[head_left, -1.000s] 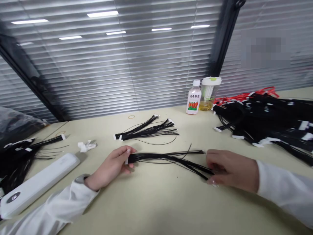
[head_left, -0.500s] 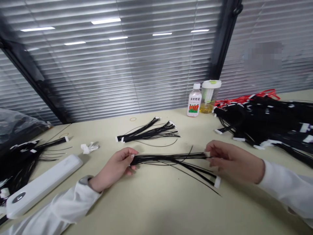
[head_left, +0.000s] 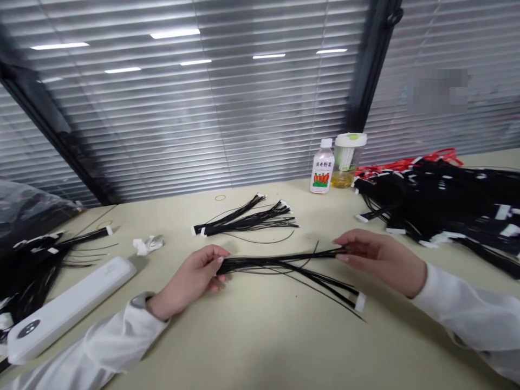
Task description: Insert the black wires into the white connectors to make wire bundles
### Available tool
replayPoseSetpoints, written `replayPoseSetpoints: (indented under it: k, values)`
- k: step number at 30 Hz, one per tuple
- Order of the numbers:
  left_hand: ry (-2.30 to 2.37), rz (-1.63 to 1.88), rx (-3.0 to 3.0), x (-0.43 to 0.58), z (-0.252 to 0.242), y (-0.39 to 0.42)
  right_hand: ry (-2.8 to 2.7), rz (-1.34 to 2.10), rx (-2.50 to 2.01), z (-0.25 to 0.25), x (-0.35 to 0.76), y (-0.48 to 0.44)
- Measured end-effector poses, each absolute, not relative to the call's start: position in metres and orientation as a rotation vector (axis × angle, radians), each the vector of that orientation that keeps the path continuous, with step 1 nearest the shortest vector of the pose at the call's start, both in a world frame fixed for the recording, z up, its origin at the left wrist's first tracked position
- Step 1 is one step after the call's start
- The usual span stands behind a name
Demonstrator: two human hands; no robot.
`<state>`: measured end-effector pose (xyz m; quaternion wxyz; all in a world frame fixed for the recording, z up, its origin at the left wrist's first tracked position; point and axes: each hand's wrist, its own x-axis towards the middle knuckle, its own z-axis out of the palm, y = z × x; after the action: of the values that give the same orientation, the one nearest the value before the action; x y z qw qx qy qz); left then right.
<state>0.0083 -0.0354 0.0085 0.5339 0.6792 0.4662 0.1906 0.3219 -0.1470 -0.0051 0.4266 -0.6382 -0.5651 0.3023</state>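
Left hand point(head_left: 190, 279) still pinches connector end of black wire bundle point(head_left: 280, 264) just above worktop point(head_left: 260, 346); right hand point(head_left: 379, 257), shifted up since half-second ago, grips far end; stray harness point(head_left: 337, 290) released, lying beside it.

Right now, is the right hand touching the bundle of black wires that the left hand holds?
Touching. The head view shows the right hand with fingertips pinching the far end of the black wire bundle; the left hand grips the other end.
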Motion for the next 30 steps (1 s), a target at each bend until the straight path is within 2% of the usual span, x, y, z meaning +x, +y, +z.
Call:
replayPoseSetpoints:
  k: [4, 6, 9, 11, 15, 19, 23, 30]
  values:
    - [1.202, 0.476, 1.92, 0.004, 0.007, -0.035, -1.921, 0.103, -1.777, 0.004, 0.33, -0.153]
    - [1.239, 0.595, 2.222, 0.002, 0.005, -0.034, -2.072, -0.059, -1.928, 0.014, 0.332, -0.159]
    - [1.175, 0.755, 2.565, 0.007, 0.004, -0.034, -2.195, 0.151, -2.062, 0.024, 0.324, -0.167]
    - [1.075, 0.708, 2.655, 0.016, 0.004, -0.035, -2.23, 0.316, -2.08, 0.024, 0.312, -0.17]
    - [0.793, 0.499, 2.721, 0.042, 0.003, -0.037, -2.243, 0.291, -2.177, 0.016, 0.287, -0.174]
    - [0.792, 0.422, 2.664, 0.057, 0.0, -0.033, -2.18, 0.266, -2.127, 0.013, 0.282, -0.174]
    - [0.799, 0.451, 2.623, 0.058, -0.004, -0.027, -1.96, 0.374, -2.057, 0.015, 0.289, -0.17]
    - [0.861, 0.472, 2.66, 0.058, -0.005, -0.028, -1.436, 0.853, -1.681, 0.008, 0.303, -0.162]
